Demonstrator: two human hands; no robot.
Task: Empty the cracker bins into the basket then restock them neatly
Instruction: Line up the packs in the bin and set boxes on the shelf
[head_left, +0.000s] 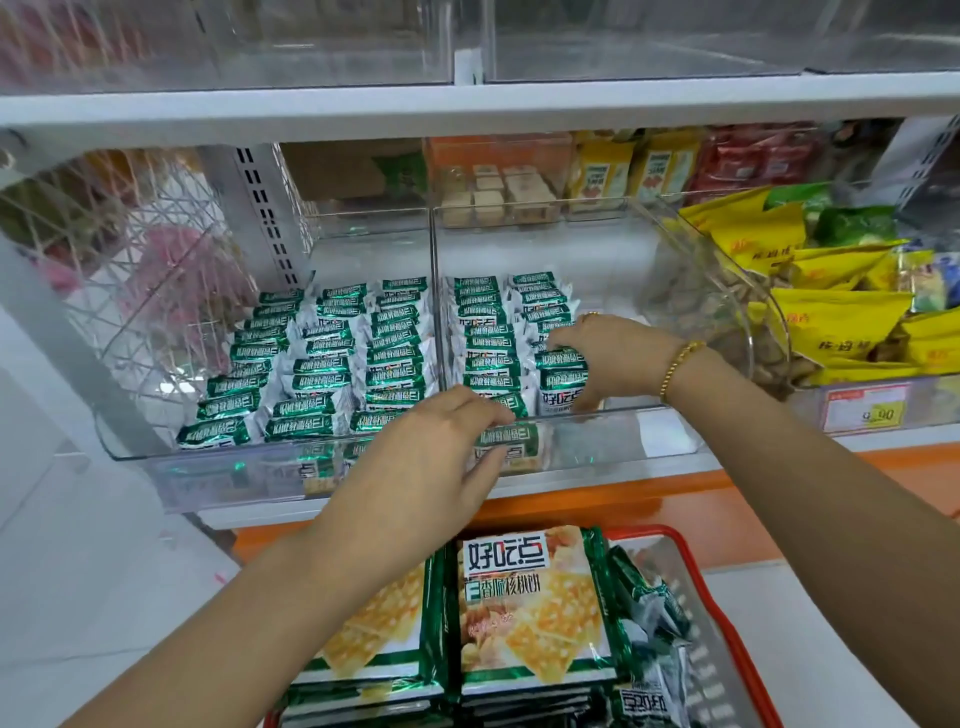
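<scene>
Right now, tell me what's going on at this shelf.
A person is restocking small green cracker packs into two clear bins. The left bin holds three full rows. The right bin has two rows, its right side bare. The right hand grips a bunch of packs in the second row; the left hand curls over a front pack at the bin's front wall. The red basket below holds larger packs.

On my feed I can read 好吃点 on the cracker pack (530, 603) up front, and the shelf's price tag (866, 411) looks like 9.90, kinda blurry.
</scene>
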